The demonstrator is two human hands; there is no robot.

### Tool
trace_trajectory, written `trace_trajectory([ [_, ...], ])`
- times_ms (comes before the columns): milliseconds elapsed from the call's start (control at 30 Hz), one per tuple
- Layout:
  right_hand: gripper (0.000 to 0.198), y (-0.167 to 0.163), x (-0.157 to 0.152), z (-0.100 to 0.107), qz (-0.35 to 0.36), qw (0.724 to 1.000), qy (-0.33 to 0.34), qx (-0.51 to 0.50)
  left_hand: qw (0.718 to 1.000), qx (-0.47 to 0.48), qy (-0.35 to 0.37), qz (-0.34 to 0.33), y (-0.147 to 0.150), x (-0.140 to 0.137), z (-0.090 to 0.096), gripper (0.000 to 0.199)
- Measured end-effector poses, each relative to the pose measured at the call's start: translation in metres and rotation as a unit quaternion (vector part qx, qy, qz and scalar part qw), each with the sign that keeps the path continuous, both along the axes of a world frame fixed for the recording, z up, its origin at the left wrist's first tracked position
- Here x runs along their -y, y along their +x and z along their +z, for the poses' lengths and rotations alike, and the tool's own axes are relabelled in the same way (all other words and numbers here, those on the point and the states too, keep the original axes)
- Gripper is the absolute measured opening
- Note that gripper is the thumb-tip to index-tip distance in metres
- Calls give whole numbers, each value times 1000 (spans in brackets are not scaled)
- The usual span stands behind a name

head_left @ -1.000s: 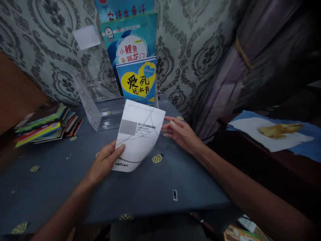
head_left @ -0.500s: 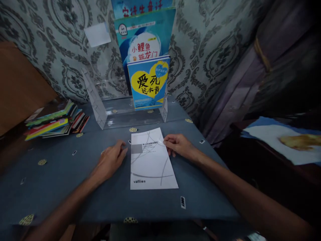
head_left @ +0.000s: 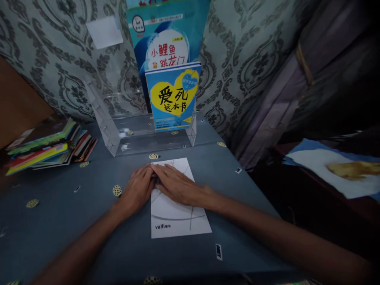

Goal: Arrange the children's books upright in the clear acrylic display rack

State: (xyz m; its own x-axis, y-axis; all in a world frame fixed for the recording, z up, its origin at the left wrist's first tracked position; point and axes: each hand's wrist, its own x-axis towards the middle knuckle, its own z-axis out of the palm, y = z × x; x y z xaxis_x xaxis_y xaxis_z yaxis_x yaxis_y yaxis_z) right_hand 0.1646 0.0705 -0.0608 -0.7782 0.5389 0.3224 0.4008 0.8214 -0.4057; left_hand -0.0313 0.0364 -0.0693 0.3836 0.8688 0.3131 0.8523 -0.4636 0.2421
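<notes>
Booklet — one — lies flat, two hands seemingly touching it.

I'm facing a grey damask-patterned wall covering, with a lilac-grey curtain gathered by a tan band on my right. My table wears a blue-grey cloth with yellow prints; brown panel far left. Dim light, right side nearly black.

Both hands bare (forearms likewise)
</notes>
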Motion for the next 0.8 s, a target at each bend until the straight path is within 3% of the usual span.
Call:
trace_trajectory([
  [200,53,17,-12,-11,-19,999,-11,38,1000,1,-6,-10,-1,-1,0,21],
  [467,26,54,-37,-9,-177,984,15,-1,999,22,-36,3,-1,-1,2,23],
  [667,27,65,-50,-6,-174,980,-55,-78,999,-28,-37,-26,-3,-7,11,23],
  [800,30,67,-55,-4,-188,968,-117,-117,995,-22,-31,-94,-2,-20,9,27],
])
